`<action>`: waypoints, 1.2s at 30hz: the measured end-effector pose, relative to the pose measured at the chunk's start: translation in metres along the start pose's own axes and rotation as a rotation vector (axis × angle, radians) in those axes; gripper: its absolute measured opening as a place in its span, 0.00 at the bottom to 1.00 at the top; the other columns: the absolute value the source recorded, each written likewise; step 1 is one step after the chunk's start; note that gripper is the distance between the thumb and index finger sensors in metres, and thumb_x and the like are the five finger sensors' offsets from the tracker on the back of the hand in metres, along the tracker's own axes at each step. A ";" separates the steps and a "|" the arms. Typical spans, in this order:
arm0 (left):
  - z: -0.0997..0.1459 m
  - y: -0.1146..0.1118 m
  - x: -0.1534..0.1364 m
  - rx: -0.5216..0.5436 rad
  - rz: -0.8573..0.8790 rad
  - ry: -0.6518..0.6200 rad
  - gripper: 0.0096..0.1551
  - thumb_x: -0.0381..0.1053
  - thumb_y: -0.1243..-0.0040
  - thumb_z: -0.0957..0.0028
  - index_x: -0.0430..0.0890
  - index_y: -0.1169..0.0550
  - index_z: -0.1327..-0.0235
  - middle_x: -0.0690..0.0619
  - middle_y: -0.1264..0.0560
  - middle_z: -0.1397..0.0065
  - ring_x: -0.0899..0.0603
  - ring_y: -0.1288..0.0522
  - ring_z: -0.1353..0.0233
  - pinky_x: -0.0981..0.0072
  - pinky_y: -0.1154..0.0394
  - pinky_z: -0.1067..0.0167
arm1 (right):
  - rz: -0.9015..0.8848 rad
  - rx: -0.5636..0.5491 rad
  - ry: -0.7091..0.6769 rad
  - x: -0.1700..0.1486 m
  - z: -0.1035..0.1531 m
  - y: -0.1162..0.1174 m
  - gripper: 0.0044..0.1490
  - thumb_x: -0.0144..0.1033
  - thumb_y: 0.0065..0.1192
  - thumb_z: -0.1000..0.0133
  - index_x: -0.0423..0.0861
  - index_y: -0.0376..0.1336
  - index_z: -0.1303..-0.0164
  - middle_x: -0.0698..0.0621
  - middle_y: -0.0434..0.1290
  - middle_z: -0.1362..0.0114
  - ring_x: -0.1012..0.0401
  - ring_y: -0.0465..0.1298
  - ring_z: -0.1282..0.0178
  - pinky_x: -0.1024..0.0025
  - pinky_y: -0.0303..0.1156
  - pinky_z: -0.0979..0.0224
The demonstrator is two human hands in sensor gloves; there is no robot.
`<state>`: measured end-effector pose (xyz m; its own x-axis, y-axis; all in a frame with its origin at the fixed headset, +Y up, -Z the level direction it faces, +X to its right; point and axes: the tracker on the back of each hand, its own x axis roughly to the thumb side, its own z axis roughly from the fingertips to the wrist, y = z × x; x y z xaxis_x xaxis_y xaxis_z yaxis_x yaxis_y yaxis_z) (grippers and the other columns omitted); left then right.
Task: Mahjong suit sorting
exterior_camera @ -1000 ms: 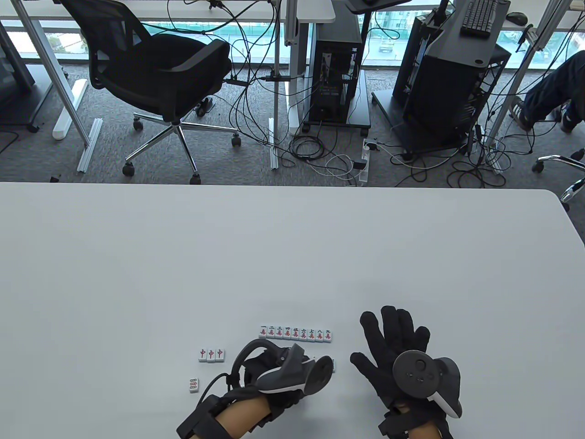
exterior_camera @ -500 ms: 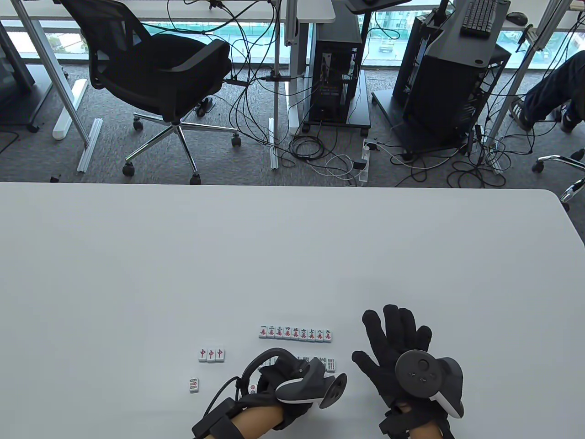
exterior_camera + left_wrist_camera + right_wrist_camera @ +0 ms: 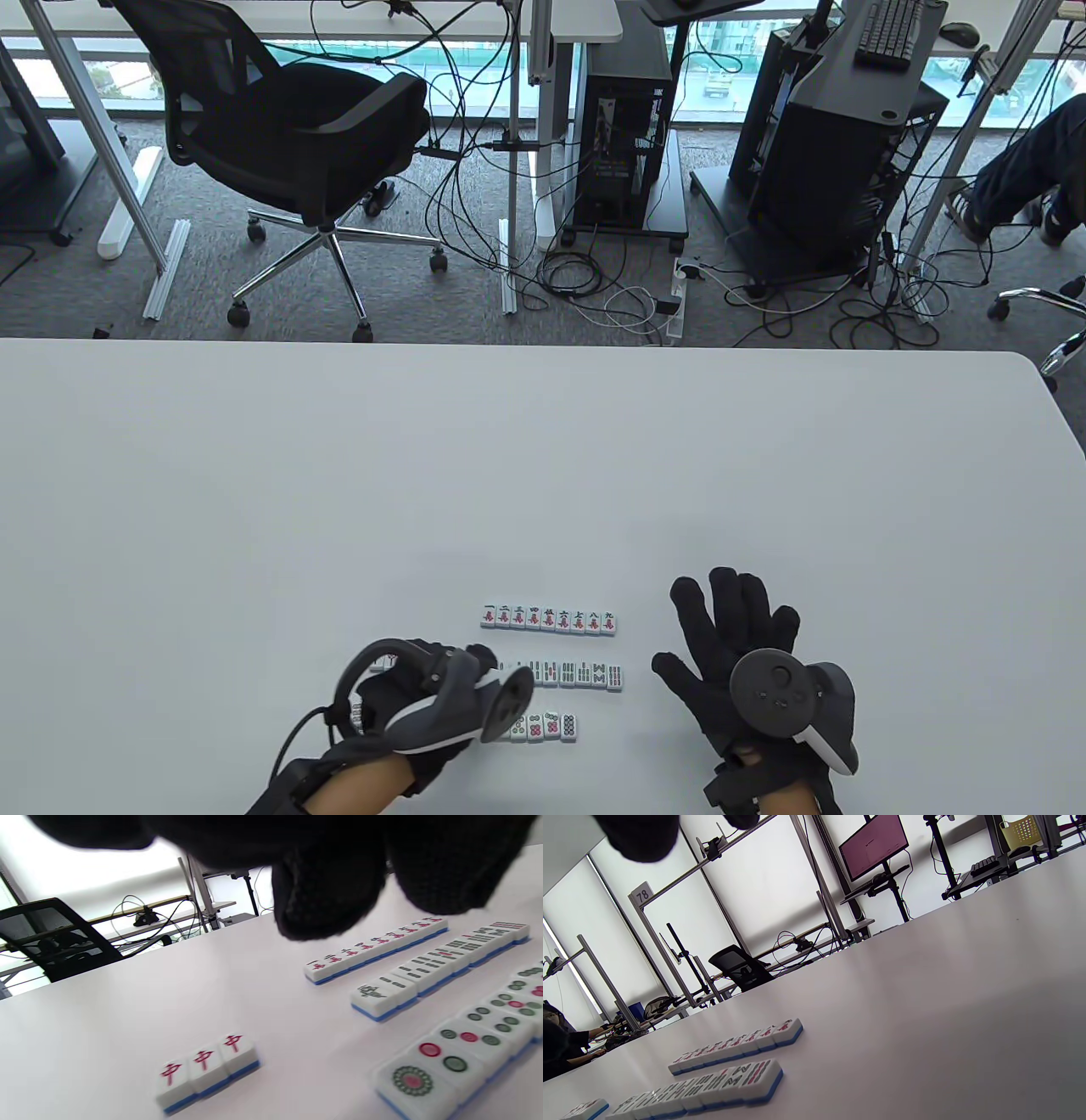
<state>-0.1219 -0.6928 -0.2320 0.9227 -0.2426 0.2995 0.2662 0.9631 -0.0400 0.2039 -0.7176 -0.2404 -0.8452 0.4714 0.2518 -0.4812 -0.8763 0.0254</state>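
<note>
Three rows of mahjong tiles lie face up near the table's front edge: a character row [image 3: 550, 620], a bamboo row [image 3: 577, 675] below it and a dots row [image 3: 551, 726] nearest me. Three red dragon tiles [image 3: 203, 1065] sit to their left, mostly covered in the table view by my left hand [image 3: 433, 679]. That hand hovers over them with loosely curled fingers [image 3: 326, 899] holding nothing I can see. My right hand [image 3: 730, 628] lies flat and spread on the table, right of the rows and apart from them.
The white table [image 3: 543, 475] stretches far beyond the tiles. Behind its far edge are a black office chair [image 3: 297, 127], computer towers and floor cables. The right wrist view shows the character row [image 3: 738, 1046] and bamboo row [image 3: 712, 1084] from the side.
My left hand has slid left off the lower rows, uncovering the bamboo and dots rows and covering the red dragons and the lone tile. The right hand stayed put.
</note>
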 end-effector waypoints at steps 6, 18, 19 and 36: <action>0.020 -0.049 -0.060 -0.130 0.075 0.183 0.37 0.64 0.30 0.70 0.48 0.18 0.48 0.61 0.14 0.68 0.54 0.19 0.78 0.58 0.19 0.68 | 0.002 0.004 0.009 0.000 0.000 0.001 0.48 0.63 0.48 0.42 0.60 0.36 0.16 0.44 0.31 0.12 0.44 0.27 0.17 0.32 0.24 0.25; 0.021 -0.085 -0.056 -0.211 0.066 0.169 0.38 0.65 0.30 0.70 0.47 0.19 0.48 0.63 0.14 0.68 0.55 0.19 0.78 0.58 0.19 0.68 | 0.022 0.020 0.025 0.000 -0.001 0.003 0.48 0.63 0.48 0.42 0.60 0.36 0.16 0.44 0.31 0.12 0.43 0.27 0.17 0.31 0.24 0.25; 0.020 -0.086 -0.054 -0.208 0.060 0.167 0.38 0.65 0.31 0.69 0.45 0.19 0.49 0.63 0.14 0.69 0.55 0.19 0.78 0.58 0.19 0.69 | 0.022 0.020 0.025 0.000 -0.001 0.003 0.48 0.63 0.48 0.42 0.60 0.36 0.16 0.44 0.31 0.12 0.44 0.27 0.17 0.31 0.24 0.25; -0.008 -0.019 0.035 0.022 0.177 -0.123 0.37 0.66 0.32 0.68 0.43 0.17 0.54 0.63 0.14 0.71 0.56 0.19 0.81 0.59 0.19 0.71 | 0.001 0.013 0.019 -0.001 -0.001 0.003 0.48 0.63 0.49 0.42 0.60 0.36 0.16 0.45 0.31 0.12 0.44 0.27 0.17 0.32 0.24 0.25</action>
<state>-0.0925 -0.7202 -0.2281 0.9131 -0.0547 0.4039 0.0955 0.9921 -0.0815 0.2028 -0.7202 -0.2419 -0.8502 0.4719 0.2335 -0.4770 -0.8781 0.0379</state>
